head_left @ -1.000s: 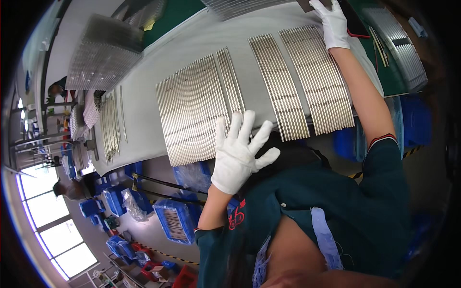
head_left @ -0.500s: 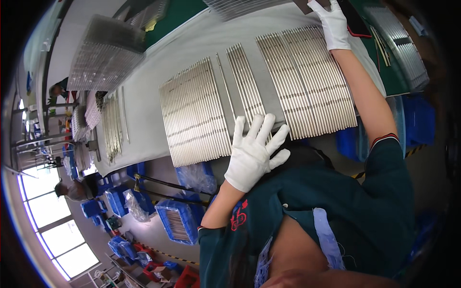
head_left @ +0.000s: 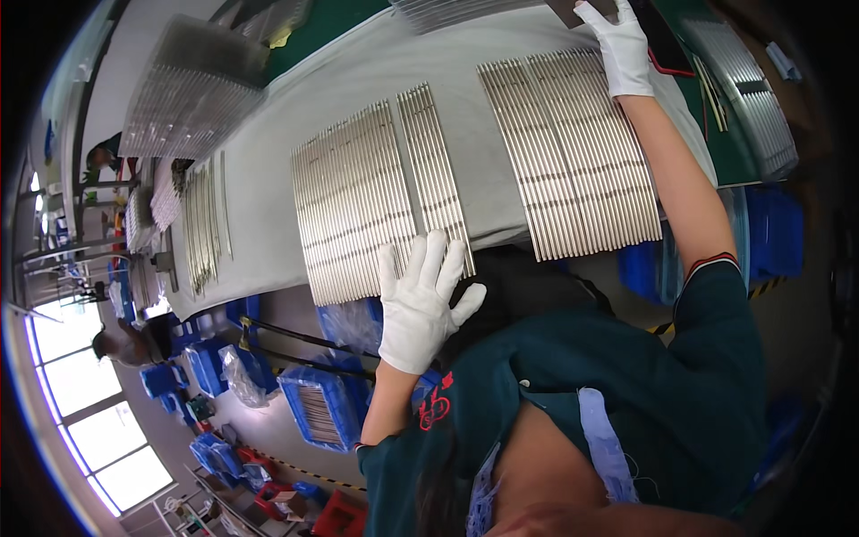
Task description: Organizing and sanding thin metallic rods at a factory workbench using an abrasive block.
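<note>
Slender silvery metal rods lie side by side on a pale cloth. They form a wide left group (head_left: 353, 206), a narrow middle group (head_left: 432, 166) and a wide right group (head_left: 573, 152). My left hand (head_left: 420, 304), in a white glove, lies with spread fingers on the near ends of the narrow group, close beside the left group. Beyond the right group, my gloved right hand (head_left: 624, 54) is at the upper edge of the view. Its thumb and fingers are around a flat brownish-grey piece (head_left: 569, 12), partly cut off by the picture's edge.
Clear ribbed trays (head_left: 192, 89) stand at the far left, near a smaller bunch of rods (head_left: 201, 228). Another ribbed tray (head_left: 747, 98) lies at right on green table surface. Below the table edge are blue crates (head_left: 318, 407). People are in the left background.
My left hand has moved left, and the narrow rod group has shifted with it toward the left group. The formerly separate single rod now lies against the narrow group. My right hand stays put.
</note>
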`<state>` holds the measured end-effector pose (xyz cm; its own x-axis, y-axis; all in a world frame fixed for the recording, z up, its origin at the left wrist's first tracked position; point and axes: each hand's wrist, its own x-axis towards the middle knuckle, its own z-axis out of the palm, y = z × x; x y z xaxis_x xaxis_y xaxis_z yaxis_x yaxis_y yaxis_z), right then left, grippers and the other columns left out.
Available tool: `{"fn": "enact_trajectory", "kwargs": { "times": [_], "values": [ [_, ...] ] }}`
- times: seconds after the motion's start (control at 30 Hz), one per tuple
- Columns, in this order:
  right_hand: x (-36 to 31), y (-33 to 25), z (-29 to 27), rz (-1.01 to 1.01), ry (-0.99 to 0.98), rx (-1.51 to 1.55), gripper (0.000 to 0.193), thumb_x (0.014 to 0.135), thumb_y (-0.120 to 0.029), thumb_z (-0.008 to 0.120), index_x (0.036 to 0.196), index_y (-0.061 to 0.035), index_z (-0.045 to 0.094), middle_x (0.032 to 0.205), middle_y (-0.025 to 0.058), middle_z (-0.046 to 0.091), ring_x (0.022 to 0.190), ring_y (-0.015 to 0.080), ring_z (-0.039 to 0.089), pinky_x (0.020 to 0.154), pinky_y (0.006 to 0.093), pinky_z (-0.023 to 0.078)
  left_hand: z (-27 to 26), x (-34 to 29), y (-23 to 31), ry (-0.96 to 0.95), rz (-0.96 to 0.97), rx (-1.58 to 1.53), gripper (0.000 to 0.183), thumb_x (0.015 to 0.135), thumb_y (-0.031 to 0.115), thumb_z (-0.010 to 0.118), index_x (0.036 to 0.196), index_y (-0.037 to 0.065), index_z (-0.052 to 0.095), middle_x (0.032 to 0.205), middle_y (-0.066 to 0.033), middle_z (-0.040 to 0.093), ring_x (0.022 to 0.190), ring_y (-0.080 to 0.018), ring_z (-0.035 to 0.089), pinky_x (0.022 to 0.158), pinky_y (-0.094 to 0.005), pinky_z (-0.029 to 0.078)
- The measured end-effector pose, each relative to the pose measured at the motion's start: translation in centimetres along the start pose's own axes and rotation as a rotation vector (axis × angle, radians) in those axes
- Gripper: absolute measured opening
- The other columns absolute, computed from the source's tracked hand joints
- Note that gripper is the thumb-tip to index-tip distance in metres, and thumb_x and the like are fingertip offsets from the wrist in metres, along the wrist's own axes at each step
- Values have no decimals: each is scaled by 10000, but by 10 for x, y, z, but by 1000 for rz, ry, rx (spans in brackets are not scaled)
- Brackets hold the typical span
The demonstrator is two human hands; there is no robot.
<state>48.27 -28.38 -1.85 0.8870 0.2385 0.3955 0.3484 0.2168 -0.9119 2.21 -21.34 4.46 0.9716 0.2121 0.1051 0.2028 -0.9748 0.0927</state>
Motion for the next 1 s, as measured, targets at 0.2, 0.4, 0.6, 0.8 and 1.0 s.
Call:
{"fn": "enact_trajectory", "kwargs": {
  "times": [0.2,0.4,0.6,0.8,1.0],
  "values": [
    [-1,3,-4,-38,12,-25,727,939,-118,825,1568,51,502,1430,163,664,1254,224,646,1055,343,537,3,25,18,98,161,-127,650,842,343,831,1346,19,578,1272,-154,588,1155,-359,590,1057,-503,476],
    [5,1,-17,-25,32,-180,647,970,-199,835,1563,-103,592,1366,87,733,1189,136,702,1066,278,530,-1,21,7,109,159,-274,637,848,359,833,1304,9,557,1212,-189,576,1082,-408,592,945,-507,491],
    [5,3,-14,-53,4,-174,650,960,-250,850,1550,-126,609,1333,79,749,1176,134,706,1037,280,538,1,-17,-31,172,-127,77,852,837,558,821,1446,30,546,1354,-240,604,1217,-452,582,1073,-652,403],
    [2,-4,-15,-43,13,-212,649,958,-274,852,1549,-146,616,1328,80,753,1164,129,707,1027,286,544,11,-9,-15,201,-38,-17,887,815,523,855,1500,79,507,1381,-248,596,1214,-437,586,1073,-623,423],
    [4,-4,-17,-33,22,-274,650,961,-281,848,1552,-147,615,1321,83,756,1161,132,709,1033,285,539,10,18,15,116,83,-190,757,826,502,833,1391,60,590,1342,-188,577,1212,-382,592,1083,-565,444]
  ]
}}
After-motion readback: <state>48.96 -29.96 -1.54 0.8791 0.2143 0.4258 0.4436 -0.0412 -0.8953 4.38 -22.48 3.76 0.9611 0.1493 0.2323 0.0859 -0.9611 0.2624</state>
